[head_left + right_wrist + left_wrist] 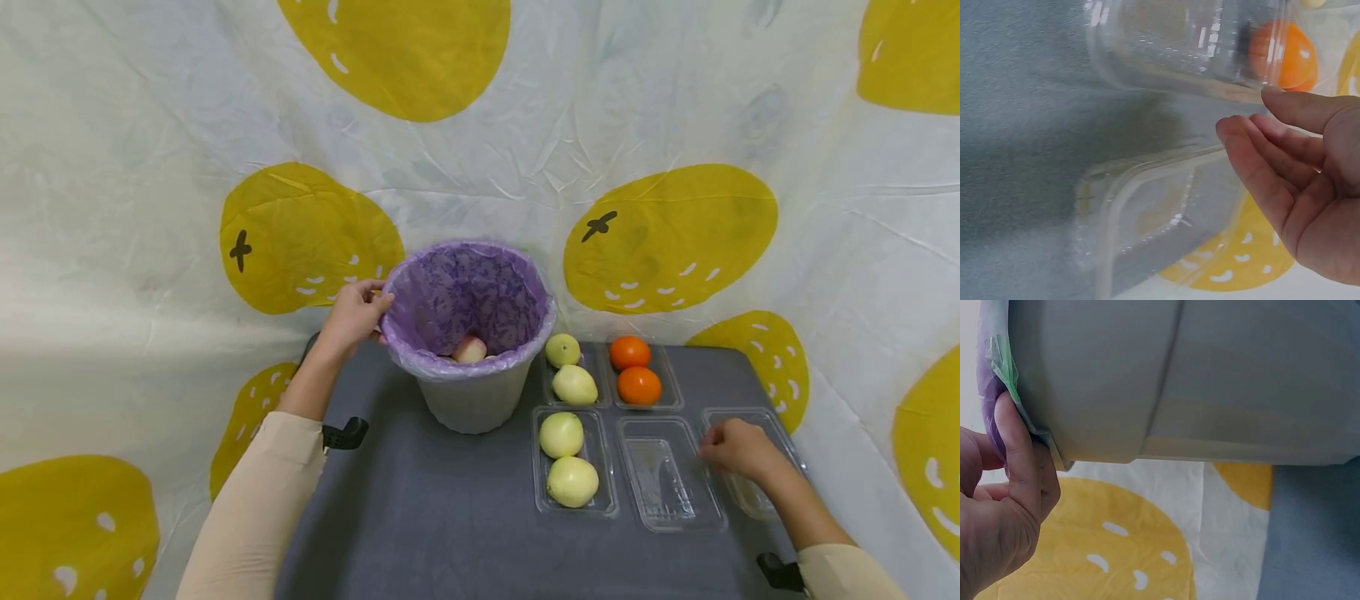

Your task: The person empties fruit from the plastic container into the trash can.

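A pale trash can (471, 398) with a purple plastic liner (420, 354) stands on the grey table. My left hand (358, 317) grips its rim at the left, with thumb and fingers either side of the lined edge; the left wrist view shows these fingers (1019, 456). Inside the can, a reddish, pale fruit (469, 349) shows; anything deeper is hidden. My right hand (738, 450) hovers over the gap between a bare clear plastic tray (637, 487) and a second clear tray (750, 500). Its thumb and fingers are bent but apart, with nothing visible between them.
Left of the bare tray, a clear tray (542, 492) holds two pale yellow-green fruits (573, 482). Behind it, another tray holds two similar fruits (574, 385), beside a tray with two orange fruits (639, 386). A fruit-patterned cloth (480, 167) hangs behind the table.
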Tool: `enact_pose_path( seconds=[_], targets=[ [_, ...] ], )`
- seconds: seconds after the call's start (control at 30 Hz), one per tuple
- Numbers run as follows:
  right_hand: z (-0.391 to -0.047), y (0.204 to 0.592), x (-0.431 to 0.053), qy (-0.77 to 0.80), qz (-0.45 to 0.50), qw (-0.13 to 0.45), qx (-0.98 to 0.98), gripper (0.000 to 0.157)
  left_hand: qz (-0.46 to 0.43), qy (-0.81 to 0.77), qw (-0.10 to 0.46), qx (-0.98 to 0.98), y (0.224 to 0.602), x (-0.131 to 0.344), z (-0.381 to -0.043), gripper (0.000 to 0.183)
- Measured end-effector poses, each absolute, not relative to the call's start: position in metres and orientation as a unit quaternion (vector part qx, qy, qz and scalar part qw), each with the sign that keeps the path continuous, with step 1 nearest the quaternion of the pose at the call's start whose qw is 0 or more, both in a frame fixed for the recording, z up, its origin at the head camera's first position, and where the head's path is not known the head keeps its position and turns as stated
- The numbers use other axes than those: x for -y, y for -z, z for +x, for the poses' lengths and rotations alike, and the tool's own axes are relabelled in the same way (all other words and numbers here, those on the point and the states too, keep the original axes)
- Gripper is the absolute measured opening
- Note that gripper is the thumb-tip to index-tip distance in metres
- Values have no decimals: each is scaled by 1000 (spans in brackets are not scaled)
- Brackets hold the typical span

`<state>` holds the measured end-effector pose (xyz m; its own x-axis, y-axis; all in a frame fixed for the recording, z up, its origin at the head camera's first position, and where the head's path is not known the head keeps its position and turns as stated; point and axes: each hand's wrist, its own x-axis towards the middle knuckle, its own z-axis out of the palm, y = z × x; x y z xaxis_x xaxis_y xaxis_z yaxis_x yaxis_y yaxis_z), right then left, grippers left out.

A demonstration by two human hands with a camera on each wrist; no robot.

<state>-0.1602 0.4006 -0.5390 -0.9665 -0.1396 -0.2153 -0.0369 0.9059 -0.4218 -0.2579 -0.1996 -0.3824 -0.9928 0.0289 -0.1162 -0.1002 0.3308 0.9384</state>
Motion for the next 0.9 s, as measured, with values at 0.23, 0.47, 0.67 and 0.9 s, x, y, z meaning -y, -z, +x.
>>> enact_pose_path(
  seconds=[0.23,0.47,0.67,0.9],
  targets=[
    [-167,525,-389,258,-48,126,-957,17,-25,-575,57,-816,383,200,-259,51],
    [-166,522,-371,364,-53,164,-915,32,-24,-578,55,-814,383,199,-259,51],
    [-171,528,-352,422,-60,198,-883,40,-26,-574,58,-816,383,200,-259,52],
    [-177,538,-327,455,-69,232,-857,44,-24,-573,54,-817,383,200,-259,51]
  ],
)
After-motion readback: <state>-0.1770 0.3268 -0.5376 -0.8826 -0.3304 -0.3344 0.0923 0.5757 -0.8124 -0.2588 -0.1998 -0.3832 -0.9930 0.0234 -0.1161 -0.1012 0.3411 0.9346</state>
